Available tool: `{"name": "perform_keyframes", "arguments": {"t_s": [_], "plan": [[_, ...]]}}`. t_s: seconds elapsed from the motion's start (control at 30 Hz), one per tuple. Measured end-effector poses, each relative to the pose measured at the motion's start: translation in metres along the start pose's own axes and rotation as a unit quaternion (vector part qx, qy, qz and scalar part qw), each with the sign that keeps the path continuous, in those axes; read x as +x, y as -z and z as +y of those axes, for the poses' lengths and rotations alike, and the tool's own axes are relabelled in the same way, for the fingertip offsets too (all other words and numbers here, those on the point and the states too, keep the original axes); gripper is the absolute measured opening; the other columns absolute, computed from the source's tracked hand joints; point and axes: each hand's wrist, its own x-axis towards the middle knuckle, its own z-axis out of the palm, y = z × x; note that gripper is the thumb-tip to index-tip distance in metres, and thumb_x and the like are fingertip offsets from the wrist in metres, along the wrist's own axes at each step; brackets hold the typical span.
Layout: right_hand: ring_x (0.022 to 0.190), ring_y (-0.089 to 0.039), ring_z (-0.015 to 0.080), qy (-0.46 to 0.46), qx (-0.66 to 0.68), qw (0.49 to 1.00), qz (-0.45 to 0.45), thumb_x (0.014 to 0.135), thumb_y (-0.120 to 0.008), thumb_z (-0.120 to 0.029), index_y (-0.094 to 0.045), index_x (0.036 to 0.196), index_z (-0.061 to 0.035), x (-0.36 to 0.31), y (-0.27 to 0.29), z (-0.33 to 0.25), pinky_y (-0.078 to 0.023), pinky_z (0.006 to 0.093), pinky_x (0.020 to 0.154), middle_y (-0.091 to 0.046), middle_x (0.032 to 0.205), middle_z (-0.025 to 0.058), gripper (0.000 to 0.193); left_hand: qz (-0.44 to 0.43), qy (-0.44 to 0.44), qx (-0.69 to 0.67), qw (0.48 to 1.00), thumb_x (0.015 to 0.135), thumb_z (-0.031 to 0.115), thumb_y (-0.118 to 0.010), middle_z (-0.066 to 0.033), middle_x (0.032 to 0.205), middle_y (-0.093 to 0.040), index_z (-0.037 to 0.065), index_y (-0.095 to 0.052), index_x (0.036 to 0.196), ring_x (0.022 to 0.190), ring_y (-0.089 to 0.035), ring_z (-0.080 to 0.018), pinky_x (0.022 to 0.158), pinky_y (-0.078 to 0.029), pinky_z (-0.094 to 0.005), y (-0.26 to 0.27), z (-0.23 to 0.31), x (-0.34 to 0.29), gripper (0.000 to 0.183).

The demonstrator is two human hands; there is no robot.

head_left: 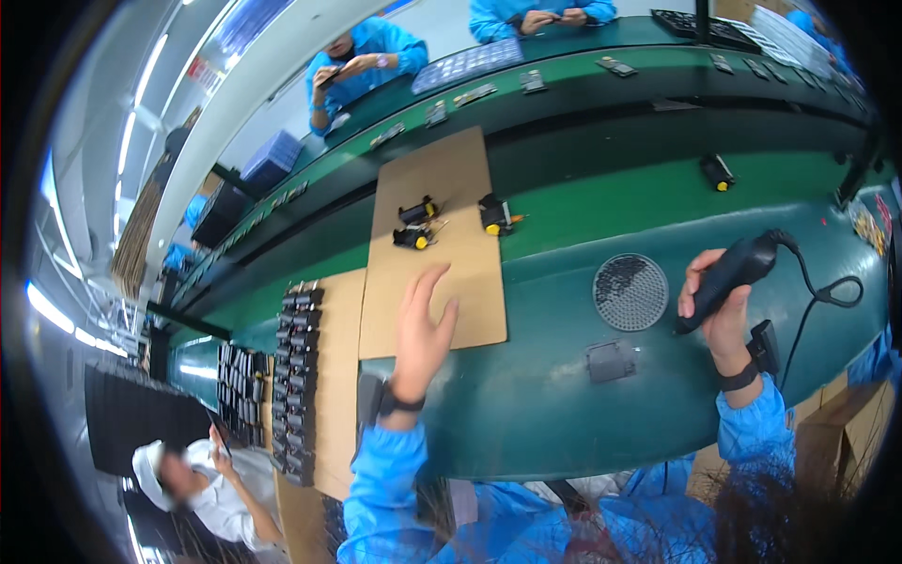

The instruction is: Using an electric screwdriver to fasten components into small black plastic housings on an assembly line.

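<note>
My left hand [425, 324] is raised over a cardboard sheet [427, 179], its fingers apart and nothing in them. Just beyond it lie two black devices with yellow round parts [418, 209] [412, 238]. A third black device [495, 216] straddles the sheet's right edge. In my right hand [725, 329] is a black corded electric screwdriver [738, 273], its tip pointing down and left. A round dimpled tray [630, 292], partly covered with small dark pieces, lies left of that tip. Below the tray rests a flat dark square part [611, 361].
Rows of black devices [299, 376] stand on cardboard to the left. One more black device [718, 172] sits on the green belt. Circuit-board-like parts [533, 81] line the far ledge. Co-workers in blue [395, 45] work opposite; a person in white [221, 493] is at lower left.
</note>
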Motion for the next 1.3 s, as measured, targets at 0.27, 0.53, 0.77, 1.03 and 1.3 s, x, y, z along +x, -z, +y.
{"name": "perform_keyframes", "arguments": {"t_s": [0.27, 0.53, 0.77, 1.03, 1.3], "plan": [[0.062, -0.057, 0.0125, -0.022, 0.047, 0.998, 0.027, 0.091, -0.049, -0.073, -0.054, 0.112, 0.0020, 0.008, 0.007, 0.000, -0.049, 0.0277, 0.059, -0.056, 0.080, 0.0057, 0.078, -0.157, -0.211, 0.193, 0.945, 0.074, -0.011, -0.057, -0.0140, 0.140, -0.052, 0.003, -0.054, 0.132, 0.130, -0.048, -0.0379, 0.109, -0.041, -0.0408, -0.066, -0.045, 0.141, 0.060], [0.061, -0.057, 0.0128, -0.034, 0.041, 0.998, 0.027, 0.091, -0.047, -0.074, -0.056, 0.109, 0.0019, 0.007, 0.008, -0.004, -0.049, 0.0271, 0.058, -0.056, 0.077, 0.0056, 0.079, -0.310, -0.044, 0.170, 0.935, 0.074, 0.015, -0.079, -0.0150, 0.122, -0.057, 0.004, -0.061, 0.130, 0.112, -0.060, -0.0342, 0.095, -0.049, -0.0415, -0.042, -0.043, 0.140, 0.060], [0.066, -0.057, 0.0132, -0.023, 0.044, 0.998, 0.040, 0.094, -0.045, -0.071, -0.052, 0.118, 0.0036, 0.006, 0.005, 0.000, -0.050, 0.0289, 0.062, -0.056, 0.083, 0.0061, 0.079, -0.201, -0.041, 0.132, 0.970, 0.066, 0.025, -0.087, -0.0133, 0.108, -0.061, 0.002, -0.068, 0.111, 0.099, -0.062, -0.0313, 0.088, -0.051, -0.0396, -0.035, -0.025, 0.107, 0.053], [0.068, -0.059, 0.0136, 0.012, 0.021, 1.000, 0.011, 0.094, -0.050, -0.067, -0.047, 0.126, 0.0035, 0.006, 0.002, -0.004, -0.052, 0.0310, 0.065, -0.057, 0.088, 0.0072, 0.078, -0.172, -0.188, -0.002, 0.967, 0.062, 0.033, -0.091, -0.0107, 0.091, -0.058, 0.001, -0.065, 0.112, 0.083, -0.057, -0.0297, 0.073, -0.046, -0.0389, -0.073, 0.105, -0.001, 0.064], [0.062, -0.056, 0.0119, -0.015, 0.016, 1.000, -0.002, 0.093, -0.046, -0.071, -0.048, 0.120, 0.0019, 0.006, 0.003, -0.005, -0.050, 0.0295, 0.062, -0.056, 0.079, 0.0059, 0.077, -0.216, -0.162, 0.057, 0.961, 0.070, 0.037, -0.086, -0.0088, 0.100, -0.057, 0.002, -0.065, 0.113, 0.091, -0.055, -0.0274, 0.074, -0.046, -0.0387, -0.098, 0.116, -0.025, 0.060]]}}
